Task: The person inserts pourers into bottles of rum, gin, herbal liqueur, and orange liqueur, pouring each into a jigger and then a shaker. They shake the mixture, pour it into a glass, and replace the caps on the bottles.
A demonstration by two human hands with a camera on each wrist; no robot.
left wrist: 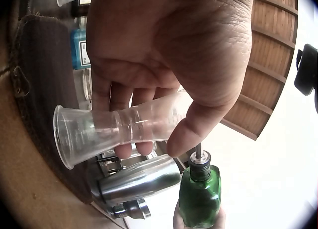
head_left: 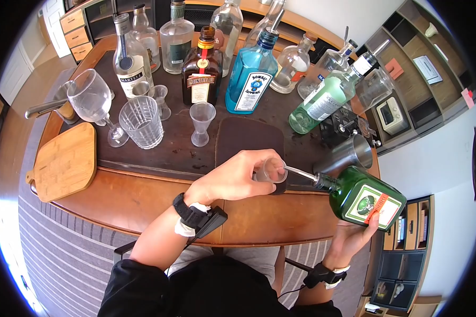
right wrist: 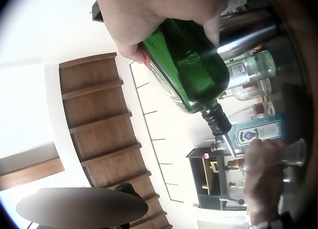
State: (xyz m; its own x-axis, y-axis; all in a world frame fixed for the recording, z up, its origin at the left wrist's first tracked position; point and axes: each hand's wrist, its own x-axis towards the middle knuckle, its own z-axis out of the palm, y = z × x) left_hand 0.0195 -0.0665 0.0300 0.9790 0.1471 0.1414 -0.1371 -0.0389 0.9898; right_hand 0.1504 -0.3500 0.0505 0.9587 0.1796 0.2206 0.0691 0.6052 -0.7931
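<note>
My left hand grips a clear double-ended jigger between thumb and fingers, above the table's front edge. My right hand holds a square green bottle from below, tipped well over to the left. Its neck carries a metal pour spout, whose tip is right at the jigger's upper rim. In the right wrist view, thumb and fingers wrap the green bottle's lower part. A second clear jigger stands on the table beyond my left hand.
Behind stand a blue gin bottle, a brown bottle and several clear bottles. A pale green bottle and a metal shaker cup are at right. A glass tumbler, wine glass and wooden board lie left.
</note>
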